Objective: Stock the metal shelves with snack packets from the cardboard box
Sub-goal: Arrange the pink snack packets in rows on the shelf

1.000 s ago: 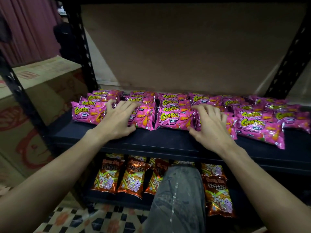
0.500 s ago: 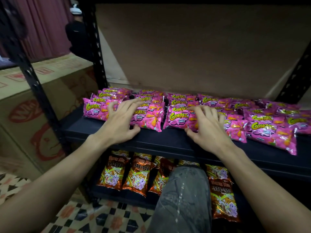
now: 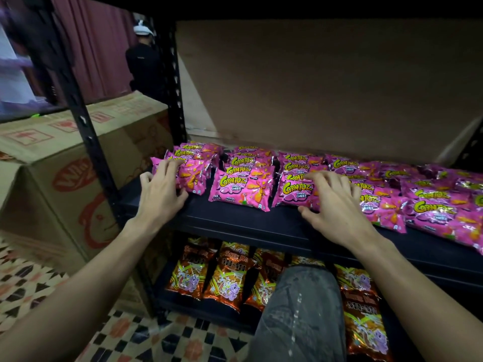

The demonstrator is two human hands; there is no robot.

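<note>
Several pink Corntoz snack packets (image 3: 241,188) lie in rows on the black metal shelf (image 3: 261,226). My left hand (image 3: 159,190) rests with spread fingers on the leftmost stack of pink packets (image 3: 192,173). My right hand (image 3: 333,202) lies with fingers spread over the front packet of another stack (image 3: 292,190), thumb on the shelf surface. Neither hand lifts a packet. More pink packets (image 3: 433,207) fill the shelf to the right.
Orange snack packets (image 3: 224,280) fill the lower shelf. A large cardboard box (image 3: 65,163) stands left of the black shelf upright (image 3: 86,131). My knee (image 3: 300,314) is in front of the lower shelf. A person in dark clothes (image 3: 143,64) stands behind. Patterned tiles (image 3: 125,333) cover the floor.
My left hand has slid left onto the leftmost stack, uncovering the middle stack's front packet. My right hand stays on its stack. The view has swung left.
</note>
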